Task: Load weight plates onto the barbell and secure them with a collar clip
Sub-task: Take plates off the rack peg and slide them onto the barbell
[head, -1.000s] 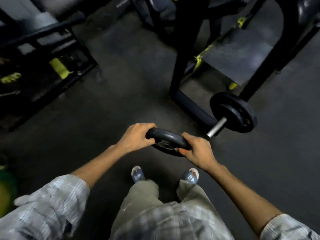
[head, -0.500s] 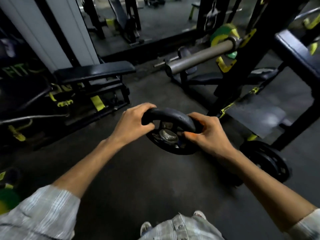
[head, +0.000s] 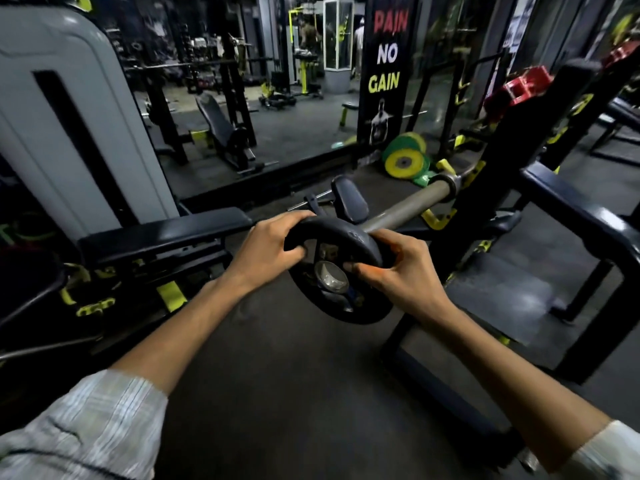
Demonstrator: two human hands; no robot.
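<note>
Two hands gripping a weight plate (head: 346,313) at a barbell's (head: 408,207) end, centre frame.
The left hand (head: 273,247) and right hand (head: 398,275) are curling round its upper rim; the barbell is slanting toward the upper right, its near end hidden behind that rim, above the plate's hole, nearer the right hand.

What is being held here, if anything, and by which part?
A black weight plate, gripped at its upper rim by both hands: left hand on the left side, right hand on the right.
</note>
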